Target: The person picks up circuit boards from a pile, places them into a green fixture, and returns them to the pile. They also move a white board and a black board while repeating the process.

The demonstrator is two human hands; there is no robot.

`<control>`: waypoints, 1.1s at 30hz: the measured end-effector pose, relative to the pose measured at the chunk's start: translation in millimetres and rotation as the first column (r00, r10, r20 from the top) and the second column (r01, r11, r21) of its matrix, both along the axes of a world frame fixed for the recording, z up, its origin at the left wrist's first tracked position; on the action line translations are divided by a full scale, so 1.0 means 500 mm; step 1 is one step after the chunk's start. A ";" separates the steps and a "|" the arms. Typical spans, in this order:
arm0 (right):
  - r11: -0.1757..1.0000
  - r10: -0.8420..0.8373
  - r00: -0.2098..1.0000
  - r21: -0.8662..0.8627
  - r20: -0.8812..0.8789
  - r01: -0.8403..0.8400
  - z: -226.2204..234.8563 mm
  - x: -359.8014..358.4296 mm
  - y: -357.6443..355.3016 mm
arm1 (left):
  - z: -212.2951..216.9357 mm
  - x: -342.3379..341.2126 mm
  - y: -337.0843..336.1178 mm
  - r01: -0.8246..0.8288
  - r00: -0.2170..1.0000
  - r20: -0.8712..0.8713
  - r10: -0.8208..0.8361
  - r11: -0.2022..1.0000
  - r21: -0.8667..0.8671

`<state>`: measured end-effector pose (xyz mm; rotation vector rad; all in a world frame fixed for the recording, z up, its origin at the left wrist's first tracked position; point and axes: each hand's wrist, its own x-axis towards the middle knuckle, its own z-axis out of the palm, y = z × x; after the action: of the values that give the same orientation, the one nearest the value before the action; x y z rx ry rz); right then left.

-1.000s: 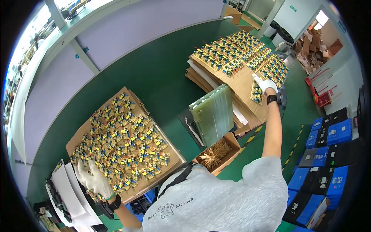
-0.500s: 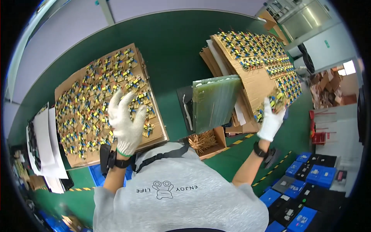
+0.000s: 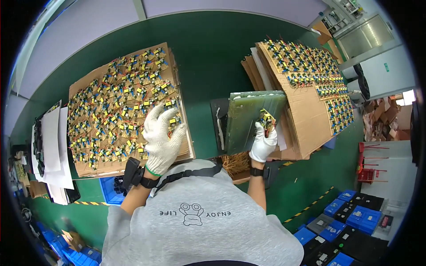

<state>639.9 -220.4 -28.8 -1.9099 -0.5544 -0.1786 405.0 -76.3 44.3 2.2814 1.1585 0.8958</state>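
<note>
My right hand (image 3: 265, 145), in a white glove, grips a circuit board (image 3: 267, 119) with yellow parts and red wires. The board is in front of a greenish translucent block (image 3: 242, 128), which leans upright right of the table's middle; I cannot tell whether they touch. My left hand (image 3: 162, 135), in a cream knitted glove, hovers at the near right part of a cardboard sheet (image 3: 95, 170) with its fingers spread. Many small circuit boards (image 3: 120, 99) with yellow and blue parts cover that sheet. A few of them are hidden behind my left hand.
At the right, tilted cardboard (image 3: 308, 124) bears rows of circuit board panels (image 3: 306, 64). A bin of tan sticks (image 3: 235, 165) is below the table edge. White sheets (image 3: 49, 146) lie at far left. Blue and black crates (image 3: 350, 217) stand on the floor at lower right.
My right hand has moved left from the right-hand cardboard to the translucent block, carrying the circuit board. My left hand has shifted slightly right over the left sheet, as the view also moved.
</note>
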 end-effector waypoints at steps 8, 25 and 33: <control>0.973 -0.144 0.961 -0.145 0.234 0.181 -0.043 0.037 -0.010 | -0.015 0.007 0.002 0.014 0.999 0.050 -0.009 0.994 -0.104; 0.993 -0.042 0.976 0.104 -0.212 0.065 -0.024 0.057 -0.018 | 0.029 0.056 -0.021 0.356 0.927 0.323 -0.192 0.726 -0.588; 0.849 0.520 0.853 -0.136 0.038 -0.511 0.132 -0.105 0.009 | 0.077 0.102 -0.020 0.630 0.770 0.436 -0.466 0.442 -0.639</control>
<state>587.6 -215.7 37.4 -1.8028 -1.1314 0.1410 455.9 -86.1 82.9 1.5976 0.4476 0.2471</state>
